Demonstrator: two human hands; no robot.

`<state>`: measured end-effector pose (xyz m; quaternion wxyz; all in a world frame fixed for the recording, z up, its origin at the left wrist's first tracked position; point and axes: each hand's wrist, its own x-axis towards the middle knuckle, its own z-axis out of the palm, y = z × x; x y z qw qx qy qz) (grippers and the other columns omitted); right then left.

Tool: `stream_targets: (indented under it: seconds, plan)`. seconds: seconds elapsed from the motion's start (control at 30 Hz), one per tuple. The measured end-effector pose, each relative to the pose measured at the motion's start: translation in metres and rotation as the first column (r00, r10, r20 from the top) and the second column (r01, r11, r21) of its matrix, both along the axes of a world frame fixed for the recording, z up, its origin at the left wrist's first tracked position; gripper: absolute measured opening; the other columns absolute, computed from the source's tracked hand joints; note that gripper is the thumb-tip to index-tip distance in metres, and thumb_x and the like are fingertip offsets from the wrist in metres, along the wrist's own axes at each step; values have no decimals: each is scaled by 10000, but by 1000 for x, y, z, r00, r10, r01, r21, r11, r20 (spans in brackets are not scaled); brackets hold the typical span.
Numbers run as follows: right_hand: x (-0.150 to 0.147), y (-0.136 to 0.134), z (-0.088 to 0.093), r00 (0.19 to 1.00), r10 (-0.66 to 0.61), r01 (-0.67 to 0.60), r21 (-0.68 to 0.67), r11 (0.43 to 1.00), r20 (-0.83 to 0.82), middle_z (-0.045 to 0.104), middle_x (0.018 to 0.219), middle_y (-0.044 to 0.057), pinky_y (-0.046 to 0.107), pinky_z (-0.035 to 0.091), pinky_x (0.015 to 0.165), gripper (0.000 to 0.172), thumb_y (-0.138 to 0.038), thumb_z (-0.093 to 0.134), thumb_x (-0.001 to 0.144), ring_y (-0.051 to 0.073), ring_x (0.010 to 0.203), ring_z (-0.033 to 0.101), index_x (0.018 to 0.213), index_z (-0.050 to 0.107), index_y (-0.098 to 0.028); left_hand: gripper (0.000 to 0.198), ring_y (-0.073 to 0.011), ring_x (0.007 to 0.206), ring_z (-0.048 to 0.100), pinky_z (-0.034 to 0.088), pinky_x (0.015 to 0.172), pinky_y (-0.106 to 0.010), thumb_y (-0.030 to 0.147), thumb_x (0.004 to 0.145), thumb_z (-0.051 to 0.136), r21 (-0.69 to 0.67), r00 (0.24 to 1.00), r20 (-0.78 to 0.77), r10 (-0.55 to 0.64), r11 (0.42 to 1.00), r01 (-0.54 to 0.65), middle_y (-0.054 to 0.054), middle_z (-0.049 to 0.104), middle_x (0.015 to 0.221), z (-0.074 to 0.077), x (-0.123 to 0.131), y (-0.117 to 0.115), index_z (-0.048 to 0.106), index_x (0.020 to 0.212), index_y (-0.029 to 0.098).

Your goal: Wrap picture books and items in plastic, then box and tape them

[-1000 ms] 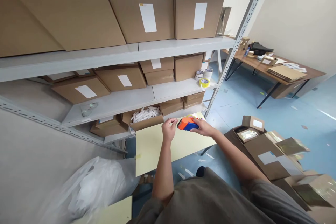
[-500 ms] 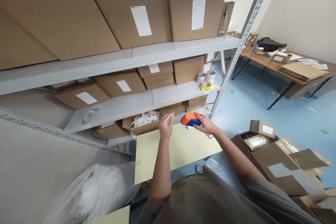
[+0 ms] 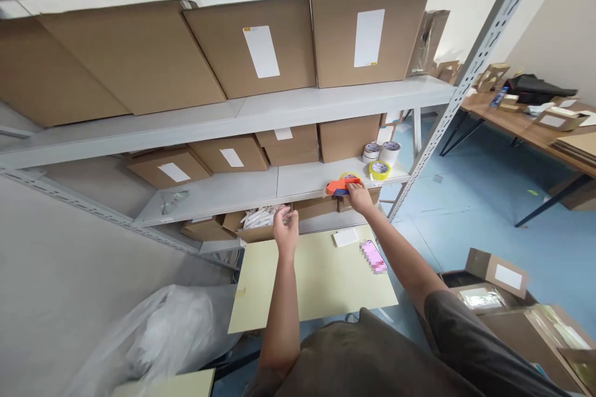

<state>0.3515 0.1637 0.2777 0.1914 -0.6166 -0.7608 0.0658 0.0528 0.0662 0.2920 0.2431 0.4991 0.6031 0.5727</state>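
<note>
Right, my right hand [image 3: 361, 197] has its grip closed around the orange-and-blue tape dispenser [image 3: 342, 186], which is at the front edge of the middle shelf [image 3: 261, 183], just beside the yellow tape roll [image 3: 379, 169] (whether it already bears on the board I cannot tell). So the dispenser is up at the shelf but not yet released. My left hand [image 3: 285, 231] hangs empty, grip loosely spread, near the open box of white pieces [image 3: 261, 218], above the yellow table [image 3: 298, 285].

Saw large labelled cardboard boxes [image 3: 261, 49] lined along the top shelf [image 3: 326, 105]. Noted three rolls of tape [image 3: 390, 152] at the middle shelf's right end. Found a white card [image 3: 345, 237] and a blurred pink item [image 3: 374, 257] lying near each other on the yellow bench [image 3: 279, 298], with a plastic bag [image 3: 162, 335] beside it.
</note>
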Motion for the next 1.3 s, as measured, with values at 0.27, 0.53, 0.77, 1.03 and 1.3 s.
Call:
stream_targets:
  seconds: [0.27, 0.53, 0.77, 1.03, 1.3]
  plan:
    - [2, 96, -16, 998, -26, 32, -102, 994, 60, 676, 1396, 236, 492, 267, 1259, 449, -138, 591, 951, 360, 1350, 557, 1397, 632, -94, 360, -192, 932, 760, 645, 888, -359, 491, 946, 738, -41, 996, -79, -33, 999, 30, -140, 617, 1518, -13, -9, 1, 724, 1203, 238]
    - [-18, 76, -40, 984, -19, 49, 170, 984, -176, 516, 1550, 301, 623, 336, 1209, 481, -254, 578, 972, 439, 1399, 445, 1419, 619, -81, 316, -252, 1085, 761, 641, 872, -345, 336, 948, 734, -185, 992, -129, 6, 982, -30, -110, 780, 1268, -24, -24, -26, 759, 1244, 230]
    - [-90, 4, -82, 899, 309, -258, 193, 947, -310, 594, 1540, 212, 610, 429, 1215, 495, -371, 508, 1018, 397, 1445, 511, 1440, 661, -162, 307, -238, 1284, 707, 598, 1068, -365, 307, 998, 669, -225, 981, -181, 75, 967, -116, -76, 757, 1380, -47, -59, -76, 782, 1280, 261]
    - [-221, -111, -167, 663, 553, -589, 105, 801, -504, 686, 1445, 213, 627, 490, 1186, 456, -450, 526, 1016, 381, 1401, 582, 1280, 770, -169, 412, -274, 1396, 652, 482, 1244, -427, 320, 986, 671, -383, 952, -305, 37, 910, -158, -77, 712, 1474, -71, -115, -197, 750, 1384, 247]
    - [-387, -214, -135, 399, 761, -837, 136, 530, -511, 623, 1554, 167, 576, 423, 1270, 542, -484, 578, 1032, 340, 1472, 537, 1484, 663, -199, 412, -290, 1332, 681, 560, 1141, -454, 308, 1009, 629, -356, 848, -305, 433, 775, -523, -108, 726, 1443, -91, -196, -365, 734, 1398, 226]
